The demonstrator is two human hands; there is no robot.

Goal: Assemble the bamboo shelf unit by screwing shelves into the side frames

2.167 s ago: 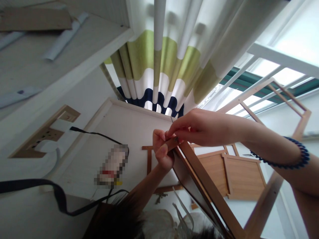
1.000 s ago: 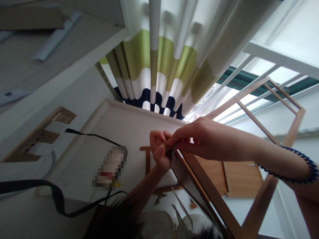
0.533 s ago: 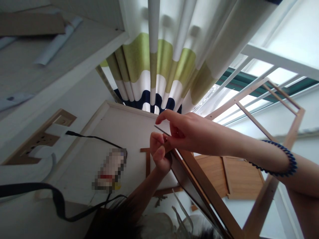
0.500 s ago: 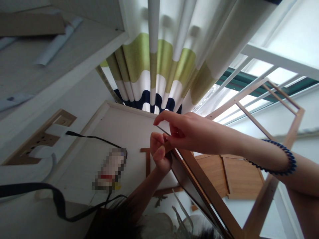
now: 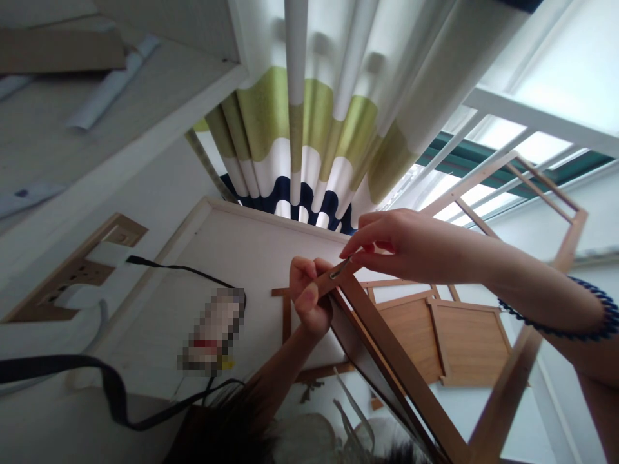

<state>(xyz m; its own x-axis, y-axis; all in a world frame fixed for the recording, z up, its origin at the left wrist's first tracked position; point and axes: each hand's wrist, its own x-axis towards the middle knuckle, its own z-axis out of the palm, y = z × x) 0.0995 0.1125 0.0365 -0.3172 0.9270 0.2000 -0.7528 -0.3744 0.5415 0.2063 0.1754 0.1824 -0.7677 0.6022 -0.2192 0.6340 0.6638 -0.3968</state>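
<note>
Your left hand grips the wooden frame while your right fingertips pinch a thin metal tool.

Your left hand (image 5: 309,299) is closed around an end of the wooden frame (image 5: 387,340), just below and left of your right hand (image 5: 396,248). Your right fingertips are closed on the thin metal tool (image 5: 342,265), its lower end at the metal-lined hole beside your left grip. The tool lies slanted, its long axis running from your right fingertips down-left to that hole. The frame's long rail slopes from between your hands toward the lower right. A dark blue coiled band (image 5: 599,322) circles your right wrist.

Beyond, right of and below your grip, stand wooden panels (image 5: 469,341). Left of your grip lies a pixelated object (image 5: 215,332), with a black cord beside it. Farther left, an outlet panel (image 5: 113,225) holds two white plugs (image 5: 111,253). Up and left, the open white shelf (image 5: 169,109) holds rolled paper (image 5: 113,84) and a flat brown board (image 5: 58,51). Above your hands hangs a white, green and navy curtain (image 5: 309,122).
</note>
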